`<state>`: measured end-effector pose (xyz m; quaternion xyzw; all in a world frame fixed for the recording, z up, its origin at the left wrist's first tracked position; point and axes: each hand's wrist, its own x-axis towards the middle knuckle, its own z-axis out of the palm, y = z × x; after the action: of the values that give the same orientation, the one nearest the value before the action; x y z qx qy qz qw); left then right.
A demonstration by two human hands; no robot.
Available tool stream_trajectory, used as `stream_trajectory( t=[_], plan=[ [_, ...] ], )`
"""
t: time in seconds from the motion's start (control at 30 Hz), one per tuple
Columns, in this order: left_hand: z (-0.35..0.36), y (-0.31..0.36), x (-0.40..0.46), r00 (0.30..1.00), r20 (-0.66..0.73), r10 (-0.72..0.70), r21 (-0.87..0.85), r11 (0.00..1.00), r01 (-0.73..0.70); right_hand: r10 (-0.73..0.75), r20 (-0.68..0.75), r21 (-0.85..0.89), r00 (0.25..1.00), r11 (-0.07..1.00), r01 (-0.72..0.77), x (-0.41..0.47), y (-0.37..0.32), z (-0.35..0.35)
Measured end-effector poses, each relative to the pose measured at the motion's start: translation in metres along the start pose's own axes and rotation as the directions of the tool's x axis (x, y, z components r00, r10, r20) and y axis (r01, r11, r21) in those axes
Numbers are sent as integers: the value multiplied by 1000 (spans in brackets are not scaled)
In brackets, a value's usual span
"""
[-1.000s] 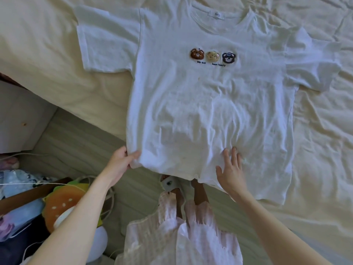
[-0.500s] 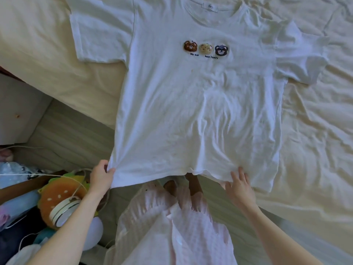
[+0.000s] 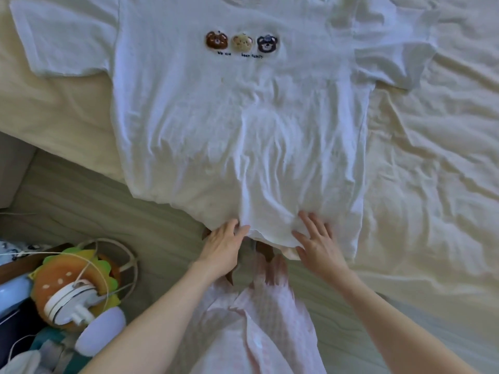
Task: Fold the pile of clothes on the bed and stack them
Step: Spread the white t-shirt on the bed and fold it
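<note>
- Since 0.5 s ago, the left hand (image 3: 224, 245) has left the outer corner of the hem and slid inward to the middle of the hem, and both hands now sit close together where they were well apart.
- Head view, with the white T-shirt (image 3: 237, 125) as landmark: it lies front up and spread flat on the cream bed sheet (image 3: 432, 171), its 3 bear patches (image 3: 241, 42) near the chest.
- Its hem hangs a little past the bed's near edge, above the grey floor (image 3: 81, 201).
- Left hand: fingers bent at the hem's edge near the middle, touching the cloth; I cannot tell whether they pinch it.
- Right hand (image 3: 316, 242): fingers spread and nearly straight, pressing flat on the cloth just inside the hem, holding nothing.
- Left sleeve (image 3: 64, 41) lies out flat toward the bed's side edge; right sleeve (image 3: 391, 55) lies flat on the sheet.
- Right of the shirt, wrinkled sheet stretches wide to the frame edge with nothing else lying on it.
- Left of the shirt, a narrow strip of sheet ends at the mattress edge.
- Below the hem stands the person in a pink dress (image 3: 259, 325).
- Far left of the hem, on the floor, a burger-shaped plush (image 3: 75, 273) sits among cables and clutter.
</note>
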<state>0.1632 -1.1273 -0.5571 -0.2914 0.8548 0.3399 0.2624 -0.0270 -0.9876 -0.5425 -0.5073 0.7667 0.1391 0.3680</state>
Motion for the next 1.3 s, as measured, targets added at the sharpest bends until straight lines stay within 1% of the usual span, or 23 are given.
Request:
stream_trajectory(
  t=[0.1,0.2,0.27,0.33,0.37,0.43,0.5,0.57,0.6,0.63,0.67,0.7,0.73,0.77,0.83,0.97,1.03,1.1,1.17,1.2,1.23,1.27,1.3],
  plan=[
    [5,14,-2,946,312,-92,76,995,71,-23,33,121,999,992,19,-8,8,4],
    [-5,22,-4,888,432,-159,144,984,106,41,-6,412,999,911,-34,-13,16,-6],
    [-14,30,-1,931,325,-167,104,985,140,154,-96,597,983,800,-67,-14,25,-20],
    [-30,42,6,990,72,-119,20,993,118,279,-205,696,938,715,-61,-10,39,-43],
    [-41,50,13,997,-53,-64,-7,998,64,331,-260,717,907,695,-49,-5,48,-56],
    [-67,63,35,965,-252,72,21,997,-69,418,-329,747,847,664,-38,8,66,-86],
    [-92,75,67,910,-388,146,103,988,-114,507,-344,808,790,589,-26,29,85,-114],
    [-116,83,104,915,-378,144,163,983,-88,611,-283,897,739,441,-21,60,105,-142],
    [-126,84,124,937,-331,113,170,984,-59,656,-205,947,727,320,-21,77,114,-156],
    [-135,84,145,956,-282,79,177,984,-29,679,-87,991,729,134,-6,95,124,-168],
    [-143,85,166,970,-236,53,189,982,-8,657,56,992,751,-120,31,111,133,-181],
    [-150,85,185,979,-199,36,208,978,7,589,188,921,786,-384,68,126,141,-193],
    [-155,85,202,984,-178,21,224,974,19,513,286,798,810,-595,94,139,148,-204],
    [-158,85,216,987,-160,1,236,971,37,459,345,689,819,-717,112,149,154,-213],
    [-158,82,234,993,-111,-49,259,963,77,442,366,578,819,-797,172,165,165,-227],
    [-159,79,244,994,-39,-101,274,956,108,469,401,395,787,-863,314,188,179,-252],
    [-167,81,243,996,-33,-88,282,955,93,551,416,409,724,-824,392,193,178,-265],
    [-177,83,238,989,-145,-38,194,979,66,745,297,572,597,-639,513,194,170,-273],
    [-188,86,232,940,-329,-93,-142,989,48,894,-6,785,447,-273,557,189,157,-274],
    [-194,87,229,903,-387,-188,-339,939,50,894,-228,839,386,-21,543,184,149,-271],
    [-202,88,228,859,-414,-301,-501,863,61,806,-486,810,337,272,519,181,142,-265],
    [-210,88,228,813,-416,-407,-635,770,61,624,-714,685,317,531,499,177,136,-256],
    [-219,88,229,774,-395,-494,-755,655,32,401,-852,522,336,690,500,175,130,-246]
  ],
)
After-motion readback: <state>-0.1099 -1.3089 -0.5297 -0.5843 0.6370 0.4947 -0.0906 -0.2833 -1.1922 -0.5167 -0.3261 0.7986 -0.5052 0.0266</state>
